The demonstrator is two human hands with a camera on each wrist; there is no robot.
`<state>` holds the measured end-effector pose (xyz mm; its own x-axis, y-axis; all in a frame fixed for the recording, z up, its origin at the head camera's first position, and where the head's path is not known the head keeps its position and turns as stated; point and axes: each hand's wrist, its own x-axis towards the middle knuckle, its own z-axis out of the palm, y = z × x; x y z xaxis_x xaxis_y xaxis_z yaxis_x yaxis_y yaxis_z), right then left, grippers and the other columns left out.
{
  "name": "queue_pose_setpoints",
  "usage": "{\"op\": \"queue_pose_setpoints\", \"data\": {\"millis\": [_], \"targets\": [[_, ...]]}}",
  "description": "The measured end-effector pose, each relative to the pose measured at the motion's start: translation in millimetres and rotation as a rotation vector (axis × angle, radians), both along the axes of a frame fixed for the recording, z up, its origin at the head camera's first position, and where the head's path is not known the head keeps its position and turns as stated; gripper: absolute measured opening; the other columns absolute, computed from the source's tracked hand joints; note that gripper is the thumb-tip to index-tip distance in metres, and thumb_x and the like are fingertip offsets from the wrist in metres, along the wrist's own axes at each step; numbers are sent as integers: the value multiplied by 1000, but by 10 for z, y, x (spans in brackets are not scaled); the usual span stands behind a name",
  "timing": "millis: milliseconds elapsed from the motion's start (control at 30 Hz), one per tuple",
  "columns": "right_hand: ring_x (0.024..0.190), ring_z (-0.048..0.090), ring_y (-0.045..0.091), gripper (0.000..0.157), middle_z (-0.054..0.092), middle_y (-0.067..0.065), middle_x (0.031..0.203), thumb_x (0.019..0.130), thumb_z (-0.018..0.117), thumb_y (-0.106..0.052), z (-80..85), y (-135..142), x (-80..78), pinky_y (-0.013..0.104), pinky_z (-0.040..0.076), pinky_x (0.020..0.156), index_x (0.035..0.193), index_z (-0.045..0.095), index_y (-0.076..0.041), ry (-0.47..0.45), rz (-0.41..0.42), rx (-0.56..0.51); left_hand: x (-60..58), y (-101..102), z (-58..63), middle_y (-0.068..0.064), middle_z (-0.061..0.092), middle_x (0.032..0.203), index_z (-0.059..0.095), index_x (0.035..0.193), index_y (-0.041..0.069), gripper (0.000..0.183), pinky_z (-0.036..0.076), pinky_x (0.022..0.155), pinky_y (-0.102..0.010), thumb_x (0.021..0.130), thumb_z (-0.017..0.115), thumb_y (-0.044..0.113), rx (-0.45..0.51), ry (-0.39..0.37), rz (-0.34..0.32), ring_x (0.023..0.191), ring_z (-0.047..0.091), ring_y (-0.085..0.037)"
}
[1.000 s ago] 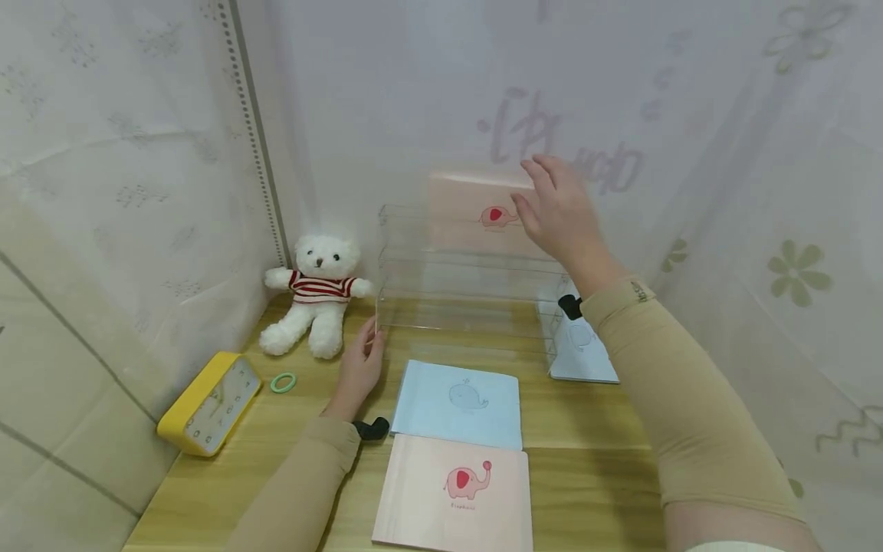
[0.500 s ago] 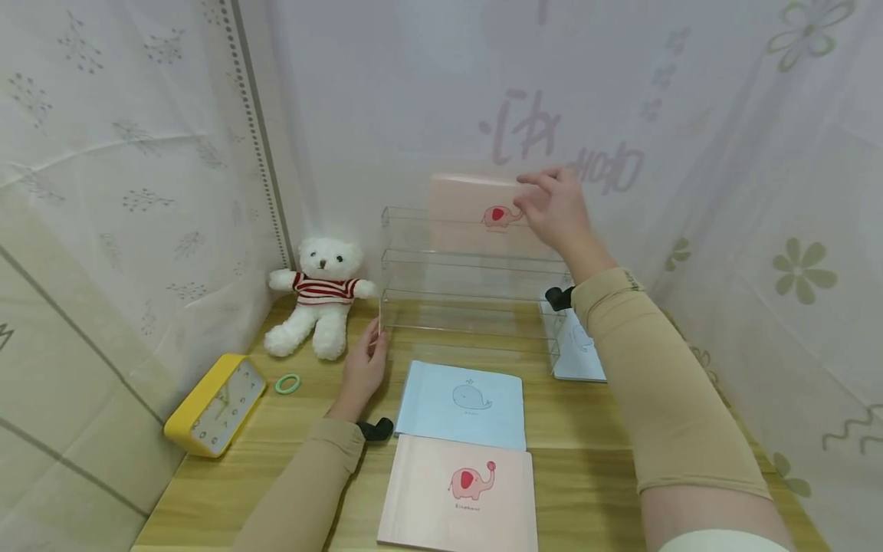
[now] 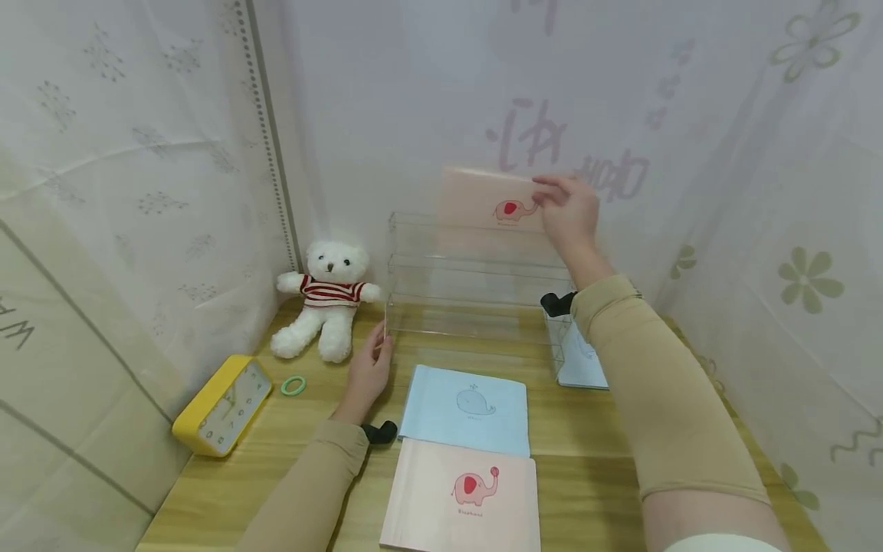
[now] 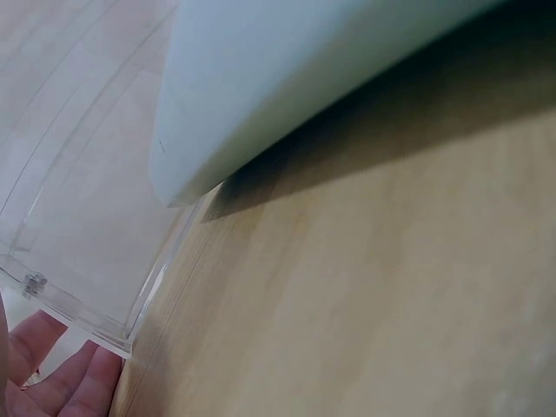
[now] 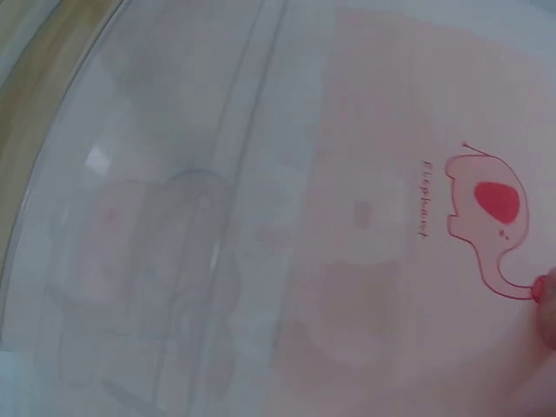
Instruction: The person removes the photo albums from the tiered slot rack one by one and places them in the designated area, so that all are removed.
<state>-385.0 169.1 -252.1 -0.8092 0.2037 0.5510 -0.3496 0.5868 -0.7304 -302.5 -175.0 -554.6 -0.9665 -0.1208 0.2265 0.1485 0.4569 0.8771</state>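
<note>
A clear tiered rack (image 3: pixel 476 310) stands at the back of the table. In its top tier is a pink notebook (image 3: pixel 476 203) with a red elephant, seen through clear plastic in the right wrist view. My right hand (image 3: pixel 571 218) pinches this notebook near its upper right corner, thumb in front. My left hand (image 3: pixel 367 376) holds the rack's lower left edge; in the left wrist view its fingers (image 4: pixel 69 382) curl at the rack's corner. In front of the rack lie a blue whale notebook (image 3: pixel 469 410) and, nearer me, a second pink elephant notebook (image 3: pixel 465 498).
A white teddy bear (image 3: pixel 329 303) sits left of the rack. A yellow clock (image 3: pixel 224 406) and a green ring (image 3: pixel 293 386) lie at the left. Another blue notebook (image 3: pixel 581 360) lies at the rack's right end, partly behind my right arm. Printed curtains hang around the table.
My right hand has come down from above the rack and taken hold of the pink notebook's corner. That notebook sits slightly higher in the rack. My left hand stays on the rack's edge.
</note>
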Motion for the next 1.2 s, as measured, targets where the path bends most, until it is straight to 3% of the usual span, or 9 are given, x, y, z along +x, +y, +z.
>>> {"op": "queue_pose_setpoints", "data": {"millis": [133, 233, 367, 467, 600, 767, 833, 1067, 1200], "targets": [[105, 53, 6, 22, 64, -8, 100, 98, 83, -9, 92, 22, 106, 22, 45, 99, 119, 86, -10, 194, -8, -87, -31, 3, 14, -27, 66, 151, 49, 167, 21, 51, 57, 103, -67, 118, 51, 34, -4, 38, 4, 126, 73, -47], [98, 49, -3, 19, 53, -20, 93, 97, 83, -7, 177, 39, 244, 16, 44, 87, 115, 87, -8, 310, 9, -137, -112, -40, -43, -27, 70, 145, 53, 164, 22, 50, 60, 95, -62, 117, 52, 37, -26, 92, 15, 117, 77, -44], [95, 55, -5, 16, 54, -24, 92, 95, 84, -3, 217, 89, 459, 14, 49, 81, 111, 88, -6, 400, 42, -171, -256, -128, -193, -26, 73, 140, 55, 163, 26, 50, 60, 89, -58, 116, 53, 42, -41, 135, 13, 110, 79, -41], [95, 56, -4, 14, 55, -25, 93, 94, 84, 1, 127, 183, 623, 14, 49, 81, 107, 87, -2, 412, 66, -149, -324, -174, -280, -23, 72, 144, 51, 166, 29, 51, 61, 92, -59, 116, 52, 43, -40, 111, -2, 115, 78, -39], [96, 55, -4, 12, 57, -26, 93, 93, 85, 2, -146, 381, 866, 15, 46, 79, 105, 86, 1, 350, 83, -73, -334, -186, -314, -21, 71, 148, 49, 167, 32, 53, 61, 97, -60, 116, 51, 47, -32, 82, -9, 120, 77, -38], [97, 59, -2, 16, 60, -22, 94, 91, 87, 2, -547, 667, 1184, 7, 51, 78, 107, 84, 4, 169, 102, -53, -255, -134, -234, -25, 70, 146, 51, 166, 26, 52, 60, 97, -59, 116, 53, 43, -34, 88, -7, 117, 77, -42], [97, 58, -2, 18, 59, -20, 95, 92, 86, 2, -706, 790, 1284, 6, 52, 75, 110, 84, 4, 91, 96, -27, -267, -132, -268, -26, 72, 144, 53, 164, 26, 52, 61, 93, -55, 116, 55, 44, -57, 105, -2, 112, 79, -40], [87, 58, -3, 17, 60, -16, 94, 96, 84, -3, -1225, 1225, 1503, 8, 52, 69, 112, 84, 1, -65, 105, 101, -163, -88, -171, -28, 68, 148, 50, 166, 28, 51, 59, 98, -66, 117, 50, 41, -22, 83, -11, 118, 76, -48], [84, 62, -9, 16, 64, -21, 94, 93, 86, 2, -1429, 1444, 1580, 9, 52, 69, 109, 84, 0, -77, 154, 142, -220, -118, -291, -24, 69, 148, 49, 167, 32, 53, 60, 95, -61, 117, 48, 51, -55, 84, 2, 117, 77, -42]]}}
